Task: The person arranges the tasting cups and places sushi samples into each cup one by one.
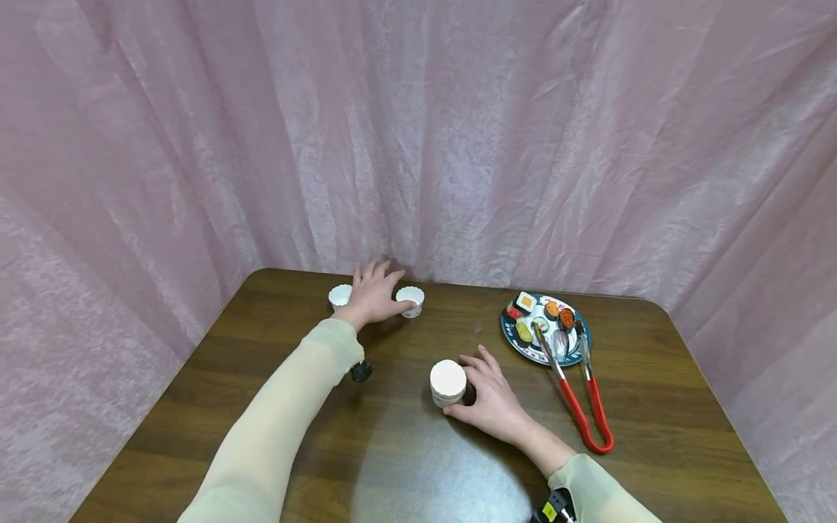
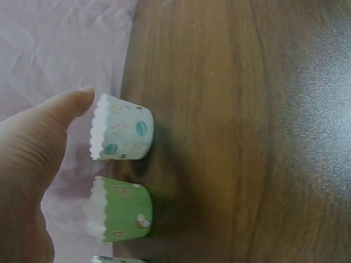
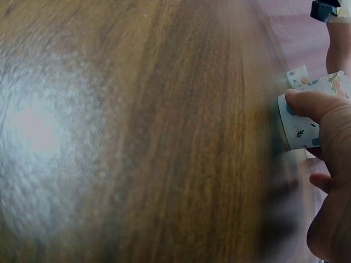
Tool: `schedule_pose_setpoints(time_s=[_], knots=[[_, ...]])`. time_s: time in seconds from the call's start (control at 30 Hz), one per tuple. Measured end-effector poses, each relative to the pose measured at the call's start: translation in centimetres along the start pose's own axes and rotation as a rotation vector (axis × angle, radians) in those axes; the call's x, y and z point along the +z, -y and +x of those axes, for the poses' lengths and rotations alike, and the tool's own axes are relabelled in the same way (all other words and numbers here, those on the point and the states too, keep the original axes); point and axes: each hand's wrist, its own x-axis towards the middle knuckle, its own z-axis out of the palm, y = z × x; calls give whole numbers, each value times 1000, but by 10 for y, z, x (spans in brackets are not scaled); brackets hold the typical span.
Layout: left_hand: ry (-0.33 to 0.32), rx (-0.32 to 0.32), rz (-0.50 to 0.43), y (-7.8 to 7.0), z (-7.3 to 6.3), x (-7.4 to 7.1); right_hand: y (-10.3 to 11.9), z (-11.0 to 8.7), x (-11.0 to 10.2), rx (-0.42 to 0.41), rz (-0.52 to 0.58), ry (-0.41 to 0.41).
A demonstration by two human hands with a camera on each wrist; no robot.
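Observation:
At the back left, my left hand [image 1: 375,296] hovers over a row of paper baking cups with its fingers spread. Its thumb reaches beside the rim of the white cup [image 1: 410,309] with blue prints. Next to that one stands a green cup [image 2: 130,212], which the hand hides in the head view. Another white cup [image 1: 339,296] shows left of the wrist. My right hand [image 1: 490,404] grips a stack of baking cups [image 1: 447,385] near the table's middle, thumb on the near side, fingers around the far side. Scalloped rims with differing prints show on this stack.
To the right lies a round plate [image 1: 510,338] with toy sushi pieces. Red-handled tongs [image 1: 580,415] rest with their tips on it, handles toward the front. Pink curtains [image 1: 458,145] hang behind the wooden table [image 1: 660,407] and at its sides.

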Motion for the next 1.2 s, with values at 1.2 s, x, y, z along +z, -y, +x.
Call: schedule_pose_setpoints(time_s=[1.2], knots=[[-67, 282, -285, -72, -124, 18, 0, 0, 8, 32, -68, -68]])
